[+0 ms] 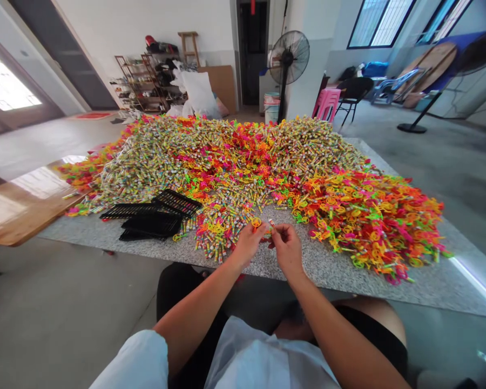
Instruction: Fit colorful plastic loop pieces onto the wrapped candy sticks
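Close together over the front of the table, both hands pinch small parts. My left hand [248, 244] is closed on a yellow-orange plastic piece with a round, spoked top [256, 222]. Between the fingertips of my right hand [287, 247] is a small printed tube [271, 222], its pale end showing. Fingers hide the lower ends of both pieces. Just left of my hands lies a loose heap of printed tubes [216, 224], mixed with coloured plastic pieces. A large pile of orange, yellow and pink plastic pieces [372, 216] spreads to the right.
Black slotted trays [152, 224] lie stacked at the left front of the speckled table [324, 270]. Tall heaps of tubes [146, 156] rise along the back. A wooden tabletop [28, 200] adjoins on the left. Beyond stand a fan [288, 56] and pink stools [328, 102].
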Available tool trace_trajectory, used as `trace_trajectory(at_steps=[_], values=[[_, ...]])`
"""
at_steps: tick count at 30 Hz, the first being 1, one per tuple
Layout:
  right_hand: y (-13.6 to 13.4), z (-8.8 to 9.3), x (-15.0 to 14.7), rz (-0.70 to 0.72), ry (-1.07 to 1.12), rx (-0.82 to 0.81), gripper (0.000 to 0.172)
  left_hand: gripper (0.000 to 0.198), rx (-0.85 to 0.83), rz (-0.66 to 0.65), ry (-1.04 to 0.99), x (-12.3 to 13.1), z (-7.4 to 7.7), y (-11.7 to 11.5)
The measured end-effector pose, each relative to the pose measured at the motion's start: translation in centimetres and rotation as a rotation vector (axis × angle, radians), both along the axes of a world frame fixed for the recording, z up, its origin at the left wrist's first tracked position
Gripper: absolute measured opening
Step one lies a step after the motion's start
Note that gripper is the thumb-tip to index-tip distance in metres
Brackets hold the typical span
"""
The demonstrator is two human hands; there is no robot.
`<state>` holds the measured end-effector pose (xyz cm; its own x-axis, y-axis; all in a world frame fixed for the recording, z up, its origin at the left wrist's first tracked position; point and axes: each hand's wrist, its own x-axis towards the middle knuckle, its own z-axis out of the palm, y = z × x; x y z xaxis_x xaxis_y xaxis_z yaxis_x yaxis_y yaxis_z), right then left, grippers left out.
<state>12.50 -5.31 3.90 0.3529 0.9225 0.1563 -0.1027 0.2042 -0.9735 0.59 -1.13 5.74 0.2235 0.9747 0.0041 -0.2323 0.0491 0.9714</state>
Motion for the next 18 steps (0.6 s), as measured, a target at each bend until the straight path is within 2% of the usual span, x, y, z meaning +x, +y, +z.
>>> trace_trajectory(at_steps=[2, 9, 13, 18], values=[[-0.2, -0.2, -0.1, -0.016, -0.036, -0.004, 0.031, 0.037, -0.075, -0.079, -0.068, 0.2, 0.0, -0.8], [-0.5, -0.6, 0.3, -0.112, -0.084, -0.025, 0.026, 0.041, -0.205, -0.153, -0.272, 0.0, 0.0, -1.1], [-0.8, -0.6, -0.1, -0.172, -0.126, -0.039, 0.025, 0.031, -0.216, -0.117, -0.315, 0.6, -0.7, -1.7], [-1.4, -0.4, -0.7, -0.044, -0.046, -0.033, 0.026, 0.027, -0.251, -0.076, -0.367, 0.7, -1.3, -1.2]])
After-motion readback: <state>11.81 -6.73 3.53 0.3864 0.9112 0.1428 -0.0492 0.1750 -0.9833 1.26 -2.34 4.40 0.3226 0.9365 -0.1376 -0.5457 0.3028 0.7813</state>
